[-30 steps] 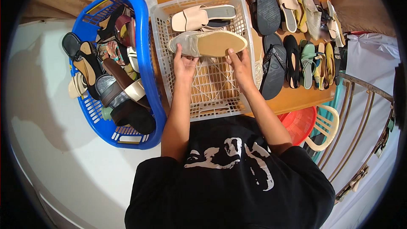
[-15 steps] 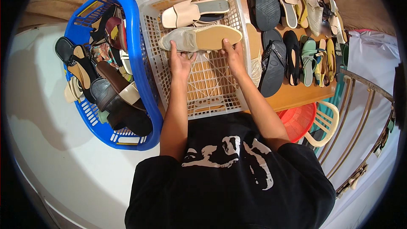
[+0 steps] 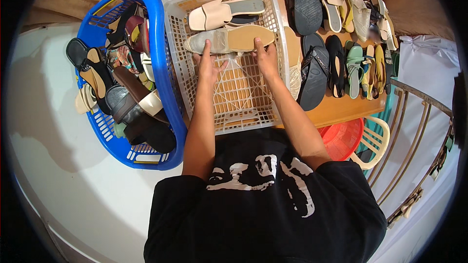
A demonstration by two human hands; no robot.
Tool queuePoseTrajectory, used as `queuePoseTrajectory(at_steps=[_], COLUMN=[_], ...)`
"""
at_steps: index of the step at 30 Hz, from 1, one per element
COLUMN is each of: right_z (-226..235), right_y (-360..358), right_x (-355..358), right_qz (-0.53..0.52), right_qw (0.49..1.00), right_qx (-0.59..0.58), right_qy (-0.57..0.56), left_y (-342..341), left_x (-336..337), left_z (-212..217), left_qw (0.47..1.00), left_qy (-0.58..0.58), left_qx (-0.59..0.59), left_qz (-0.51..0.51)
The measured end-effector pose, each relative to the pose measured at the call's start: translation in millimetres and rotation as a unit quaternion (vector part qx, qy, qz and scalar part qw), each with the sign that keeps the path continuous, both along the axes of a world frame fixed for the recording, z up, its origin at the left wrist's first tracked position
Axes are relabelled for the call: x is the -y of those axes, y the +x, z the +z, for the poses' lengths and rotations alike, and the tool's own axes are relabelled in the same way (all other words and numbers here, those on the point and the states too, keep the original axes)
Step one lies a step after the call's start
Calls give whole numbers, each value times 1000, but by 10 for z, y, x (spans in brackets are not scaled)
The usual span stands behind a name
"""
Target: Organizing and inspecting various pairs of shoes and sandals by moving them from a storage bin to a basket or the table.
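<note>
A slip-on shoe (image 3: 239,39) with a tan insole and a shiny greyish toe part lies across the inside of the white plastic basket (image 3: 249,125). My left hand (image 3: 209,67) holds its toe end, thumb on top and other fingers beneath or beside it, partly hidden. At the heel end my right hand (image 3: 266,61) grips it, thumb over the insole and fingers under the edge. Just beyond it in the basket sits a beige open-toe slide (image 3: 214,13), with a dark-insoled shoe partly showing beside it.
To the left stands a blue plastic basket (image 3: 160,48) heaped with assorted sandals and slippers. Two rows of footwear, including a black flip-flop (image 3: 314,73) and a green sandal (image 3: 355,65), line the wooden table (image 3: 336,115). A red basket (image 3: 341,141) and metal rack (image 3: 407,131) are at lower right.
The shoe has shifted slightly left and its heel end has come nearer the basket's middle. My left thumb now lies over the toe part. Both hands keep their hold.
</note>
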State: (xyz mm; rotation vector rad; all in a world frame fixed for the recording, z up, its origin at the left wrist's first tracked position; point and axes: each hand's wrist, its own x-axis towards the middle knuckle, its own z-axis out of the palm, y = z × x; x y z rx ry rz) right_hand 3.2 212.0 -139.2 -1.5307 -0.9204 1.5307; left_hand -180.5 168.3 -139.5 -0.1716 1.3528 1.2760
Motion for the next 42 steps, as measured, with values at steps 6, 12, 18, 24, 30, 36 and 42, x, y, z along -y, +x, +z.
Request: queuePoseTrajectory(at_steps=[6, 12, 18, 24, 30, 36, 42], right_z=[-3, -65, 5, -100, 214, 275, 211], right_y=[9, 9, 92, 121, 148, 134, 133], right_x=[-13, -107, -137, -43, -25, -108, -193], right_qz=[10, 13, 55, 61, 10, -11, -13], right_qw=[1000, 997, 996, 996, 963, 965, 963], right_qx=[6, 70, 73, -67, -254, -210, -185], right_qy=[-17, 6, -19, 7, -95, -159, -195], left_y=[-12, -52, -18, -33, -21, -83, -26], left_x=[4, 15, 5, 16, -14, 56, 82], left_z=[5, -46, -42, -96, -120, -198, -120], left_qw=[1000, 999, 1000, 1000, 1000, 999, 999], left_qy=[10, 28, 14, 17, 12, 35, 39], left_qx=[-10, 6, -12, 2, 6, 36, 25], left_qz=[-8, -14, -4, 1, 1, 9, 23])
